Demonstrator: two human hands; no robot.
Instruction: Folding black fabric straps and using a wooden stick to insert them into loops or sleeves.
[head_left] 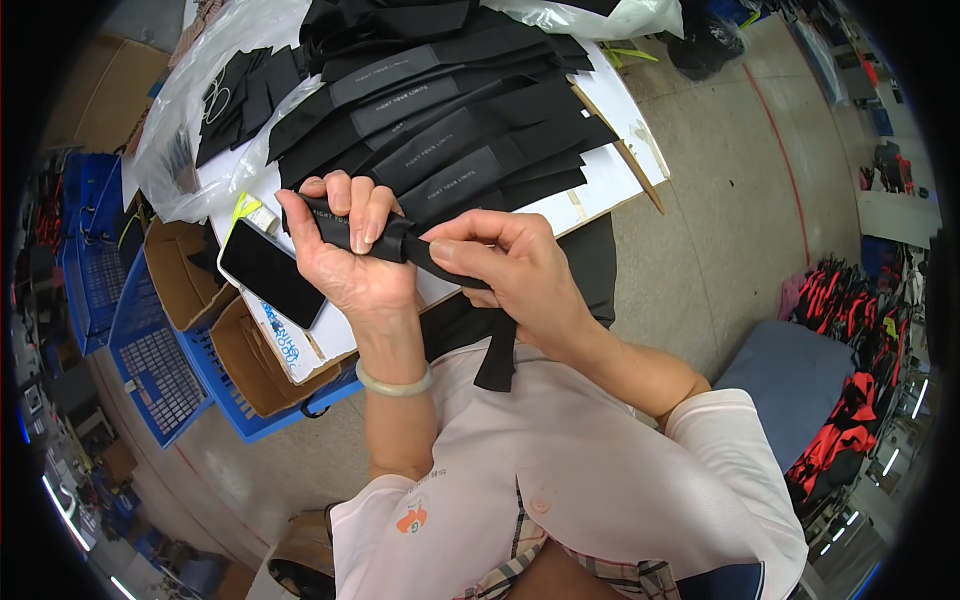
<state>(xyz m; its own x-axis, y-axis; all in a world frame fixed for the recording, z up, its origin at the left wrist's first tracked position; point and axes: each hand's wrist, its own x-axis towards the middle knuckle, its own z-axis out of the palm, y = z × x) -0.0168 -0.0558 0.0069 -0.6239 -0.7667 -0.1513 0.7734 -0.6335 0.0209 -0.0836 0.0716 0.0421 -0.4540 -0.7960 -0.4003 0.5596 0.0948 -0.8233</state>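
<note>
My left hand (355,240) is closed around a folded black fabric band (385,243) with pale print, held up over the table's near edge. Pinched between the thumb and fingers of my right hand (520,270) is the band's narrower strap, whose loose end (495,360) hangs down in front of my shirt. Strap and band meet between the two hands. Just beyond them, several flat black printed bands (430,150) lie overlapped in a fanned row. A dark-screened phone (270,270) rests left of my left wrist.
The bands lie on a white tabletop (640,135), with a clear plastic bag (170,150) and small black pieces (250,95) at its left. Cardboard boxes (245,360) and blue plastic crates (165,370) stand below the left edge. A grey cushioned surface (790,385) is at right.
</note>
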